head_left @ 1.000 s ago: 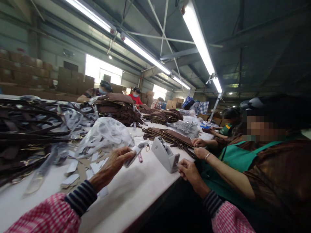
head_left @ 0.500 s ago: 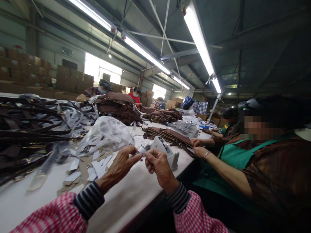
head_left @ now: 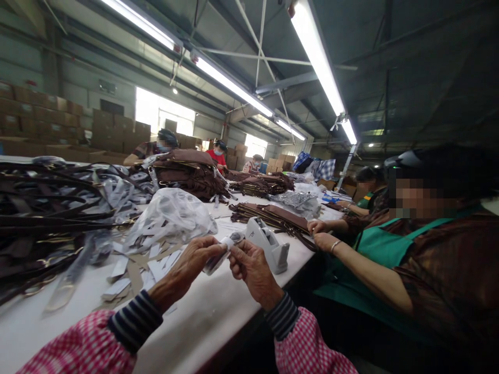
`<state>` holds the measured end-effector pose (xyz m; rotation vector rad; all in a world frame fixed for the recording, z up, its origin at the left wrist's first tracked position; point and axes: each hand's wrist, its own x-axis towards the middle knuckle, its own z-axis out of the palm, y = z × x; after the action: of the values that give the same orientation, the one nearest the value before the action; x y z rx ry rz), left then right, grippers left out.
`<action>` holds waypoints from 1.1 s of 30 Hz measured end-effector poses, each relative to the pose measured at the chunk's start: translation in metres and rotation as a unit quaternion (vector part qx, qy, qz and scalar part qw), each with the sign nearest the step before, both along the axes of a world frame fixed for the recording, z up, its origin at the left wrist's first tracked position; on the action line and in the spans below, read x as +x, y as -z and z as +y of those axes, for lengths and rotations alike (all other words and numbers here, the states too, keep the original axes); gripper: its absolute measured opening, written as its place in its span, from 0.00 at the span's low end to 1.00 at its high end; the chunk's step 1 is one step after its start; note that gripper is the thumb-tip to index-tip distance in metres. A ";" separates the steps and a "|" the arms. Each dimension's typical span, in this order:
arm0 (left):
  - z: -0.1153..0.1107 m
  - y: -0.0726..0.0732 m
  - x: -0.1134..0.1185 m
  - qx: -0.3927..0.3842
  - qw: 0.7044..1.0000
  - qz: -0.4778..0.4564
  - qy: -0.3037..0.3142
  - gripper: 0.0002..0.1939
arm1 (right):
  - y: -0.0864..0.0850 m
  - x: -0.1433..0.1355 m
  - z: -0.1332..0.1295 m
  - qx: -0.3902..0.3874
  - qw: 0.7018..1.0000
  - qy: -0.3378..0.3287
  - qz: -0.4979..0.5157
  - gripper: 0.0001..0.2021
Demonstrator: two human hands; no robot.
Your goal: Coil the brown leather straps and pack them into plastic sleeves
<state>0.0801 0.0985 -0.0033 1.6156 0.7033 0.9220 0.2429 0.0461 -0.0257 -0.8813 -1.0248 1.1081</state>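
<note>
My left hand [head_left: 191, 262] is closed on a small wrapped piece [head_left: 230, 241], white on top with clear, shiny plastic below; what is inside cannot be made out. Against its right end press the thumb and bent fingers of my right hand [head_left: 251, 265]. Just behind my right hand stands a grey tape dispenser [head_left: 268, 244] on the table. Loose white and grey-brown card strips [head_left: 136, 265] lie to the left of my left hand, beside a crumpled clear plastic bag [head_left: 171, 213].
Dark brown straps with plastic wrapping [head_left: 50, 218] heap up at the left. Folded brown bags [head_left: 187, 174] are stacked farther back. At my right a co-worker in a green apron [head_left: 378, 254] handles another brown pile [head_left: 273, 215] near the table edge [head_left: 249, 311].
The wrapped piece has turned in my hands, so more clear plastic shows below my left fingers. Both hands have shifted slightly, staying close together.
</note>
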 end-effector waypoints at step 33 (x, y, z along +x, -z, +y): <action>0.005 0.009 -0.002 -0.138 0.990 0.004 0.018 0.22 | 0.016 0.000 0.008 0.112 0.826 0.324 -0.448 0.16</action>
<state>0.0784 0.1040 -0.0128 1.3836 0.7692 0.7568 0.2425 0.0539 -0.0418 -1.4590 -1.4039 -0.0702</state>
